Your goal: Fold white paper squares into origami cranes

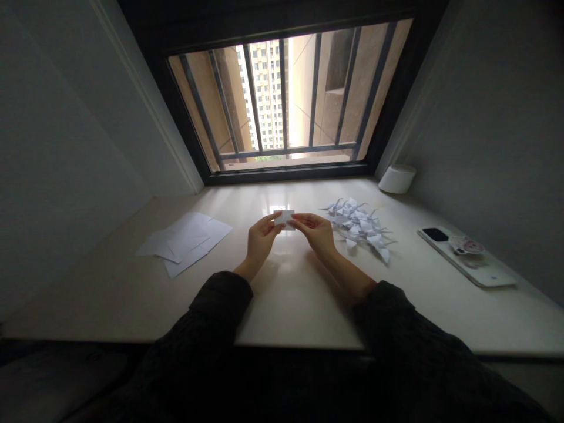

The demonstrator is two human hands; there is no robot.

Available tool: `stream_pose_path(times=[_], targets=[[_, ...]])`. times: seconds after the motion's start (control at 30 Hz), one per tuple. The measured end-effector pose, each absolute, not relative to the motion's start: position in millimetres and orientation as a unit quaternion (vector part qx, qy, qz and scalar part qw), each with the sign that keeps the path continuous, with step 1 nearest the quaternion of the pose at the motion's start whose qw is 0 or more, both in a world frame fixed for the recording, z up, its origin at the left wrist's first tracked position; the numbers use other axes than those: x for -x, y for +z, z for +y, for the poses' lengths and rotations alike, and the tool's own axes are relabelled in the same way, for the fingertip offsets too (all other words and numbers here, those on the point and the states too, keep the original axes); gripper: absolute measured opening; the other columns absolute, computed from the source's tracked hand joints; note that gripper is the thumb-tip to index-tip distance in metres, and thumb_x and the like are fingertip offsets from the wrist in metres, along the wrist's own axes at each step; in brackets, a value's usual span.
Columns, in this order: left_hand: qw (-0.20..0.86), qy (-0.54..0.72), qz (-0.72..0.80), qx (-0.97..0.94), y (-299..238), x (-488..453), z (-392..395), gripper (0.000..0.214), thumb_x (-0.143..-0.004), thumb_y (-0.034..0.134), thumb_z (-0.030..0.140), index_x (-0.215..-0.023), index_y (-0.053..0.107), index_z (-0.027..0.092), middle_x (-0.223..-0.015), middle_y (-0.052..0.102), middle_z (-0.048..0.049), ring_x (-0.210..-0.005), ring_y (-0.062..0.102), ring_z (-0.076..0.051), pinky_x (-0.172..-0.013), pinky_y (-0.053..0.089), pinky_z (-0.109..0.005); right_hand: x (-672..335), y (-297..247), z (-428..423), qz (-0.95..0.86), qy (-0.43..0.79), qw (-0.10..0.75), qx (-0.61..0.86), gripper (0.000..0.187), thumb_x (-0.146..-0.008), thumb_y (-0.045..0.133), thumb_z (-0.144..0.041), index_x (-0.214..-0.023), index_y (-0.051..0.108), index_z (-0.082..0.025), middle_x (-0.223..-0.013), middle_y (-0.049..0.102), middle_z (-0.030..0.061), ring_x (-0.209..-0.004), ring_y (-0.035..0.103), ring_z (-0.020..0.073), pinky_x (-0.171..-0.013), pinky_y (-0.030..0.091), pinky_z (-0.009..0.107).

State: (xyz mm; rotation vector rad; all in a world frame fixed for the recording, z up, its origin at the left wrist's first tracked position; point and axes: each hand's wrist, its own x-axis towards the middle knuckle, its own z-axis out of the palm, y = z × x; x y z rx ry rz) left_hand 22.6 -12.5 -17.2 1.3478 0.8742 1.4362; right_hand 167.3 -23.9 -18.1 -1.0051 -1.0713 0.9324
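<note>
A small folded piece of white paper [284, 218] is pinched between my left hand [261, 237] and my right hand [316, 230], held just above the pale stone sill [282, 305]. Each hand grips one end of it, and the fingertips cover part of its edges. To the right of my right hand lies a heap of white origami cranes [356, 226]. Several loose white paper sheets [185, 242] lie in a overlapping spread left of my left hand.
A smartphone in a white case [466, 258] lies at the right of the sill, with a round sticker on it. A white cylindrical cup [397, 179] stands at the far right corner. A barred window [286, 100] rises behind the sill, and walls close both sides.
</note>
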Motion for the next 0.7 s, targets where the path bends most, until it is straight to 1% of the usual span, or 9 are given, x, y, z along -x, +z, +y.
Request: stream_pose_path(times=[0.2, 0.3, 0.47, 0.6, 0.7], targets=[[0.477, 0.594, 0.348, -0.547, -15.5, -23.1, -14.0, 0.042, -0.063, 0.078, 0.028, -0.102, 0.07, 0.018, -0.092, 0.073, -0.0074, -0.084, 0.068, -0.02, -0.081, 0.053, -0.036, -169.8, -18.9, -23.0, -0.476, 0.395, 0.634, 0.464, 0.025, -0.054, 0.082, -0.038, -0.071, 0.073, -0.021, -0.077, 0.074, 0.0053, -0.075, 0.068, 0.0229, -0.073, 0.053, 0.035], [0.48, 0.595, 0.354, -0.54, -15.1, -21.9, -12.7, 0.042, -0.061, 0.078, 0.028, -0.102, 0.07, 0.017, -0.092, 0.073, -0.0077, -0.086, 0.067, -0.021, -0.084, 0.052, -0.038, -171.4, -20.0, -21.9, -0.479, 0.417, 0.621, 0.459, 0.026, -0.055, 0.081, -0.041, -0.07, 0.073, -0.021, -0.073, 0.073, 0.0048, -0.071, 0.067, 0.0211, -0.071, 0.052, 0.034], [0.506, 0.583, 0.386, -0.505, -16.7, -18.6, -10.6, 0.044, -0.059, 0.08, 0.027, -0.1, 0.071, 0.017, -0.092, 0.073, -0.0076, -0.083, 0.067, -0.019, -0.083, 0.052, -0.037, -172.0, -22.8, -18.9, -0.469, 0.476, 0.618, 0.414, 0.027, -0.053, 0.082, -0.04, -0.068, 0.071, -0.021, -0.068, 0.071, 0.0021, -0.064, 0.064, 0.0171, -0.066, 0.05, 0.031], [0.526, 0.563, 0.388, -0.506, -17.3, -17.9, -11.1, 0.045, -0.061, 0.079, 0.029, -0.104, 0.07, 0.018, -0.093, 0.073, -0.0082, -0.083, 0.067, -0.019, -0.081, 0.052, -0.035, -172.1, -23.7, -17.6, -0.471, 0.489, 0.62, 0.394, 0.027, -0.054, 0.082, -0.041, -0.068, 0.069, -0.021, -0.069, 0.071, 0.0015, -0.064, 0.063, 0.0162, -0.067, 0.049, 0.031], [0.516, 0.563, 0.38, -0.521, -17.6, -18.6, -11.0, 0.043, -0.061, 0.08, 0.03, -0.101, 0.071, 0.017, -0.097, 0.073, -0.0092, -0.086, 0.067, -0.02, -0.083, 0.052, -0.037, -172.6, -23.6, -17.6, -0.474, 0.484, 0.621, 0.394, 0.028, -0.055, 0.082, -0.041, -0.068, 0.068, -0.021, -0.069, 0.071, 0.0015, -0.065, 0.063, 0.0163, -0.067, 0.049, 0.031]])
